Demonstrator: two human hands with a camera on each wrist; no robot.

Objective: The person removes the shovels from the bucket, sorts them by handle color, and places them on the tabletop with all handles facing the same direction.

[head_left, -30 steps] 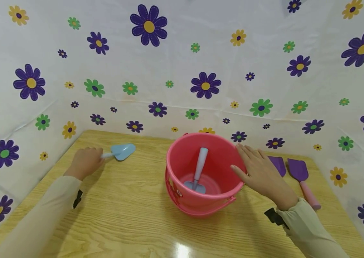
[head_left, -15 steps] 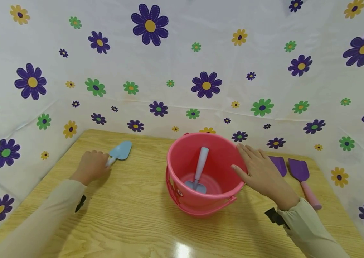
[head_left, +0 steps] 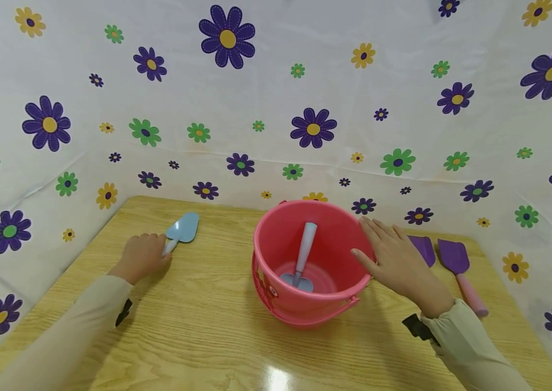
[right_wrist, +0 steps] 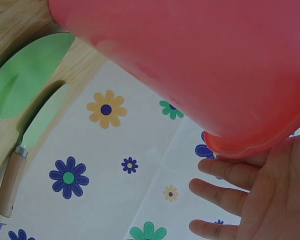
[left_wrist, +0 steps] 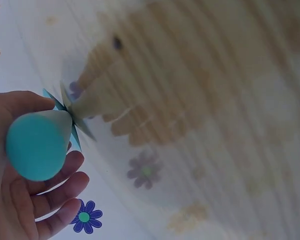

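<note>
My left hand [head_left: 140,256], at the left of the wooden table, grips the handle of a light blue trowel [head_left: 184,227], whose blade points toward the back. Seen from the left wrist, its turquoise handle end [left_wrist: 37,149] faces the camera, with the thumb above it and the fingers loosely curved below. At mid-table stands a red bucket [head_left: 267,255], with a pale lavender toy shovel [head_left: 307,244] leaning inside, handle up. Flat against the bucket's right rim lies my right hand [head_left: 405,266], fingers straight; in the right wrist view they extend beside the rim [right_wrist: 240,147].
Two purple-bladed scoops lie right of the bucket: one [head_left: 453,256] has a pink handle, the other [head_left: 424,250] is partly behind my hand. Green-bladed tools [right_wrist: 30,75] near the bucket show only from the right wrist. A flowered sheet [head_left: 276,98] surrounds the table.
My left hand has shifted slightly right and turned the trowel, so its blade swings from pointing right to pointing away. The right hand and bucket have stayed put.
</note>
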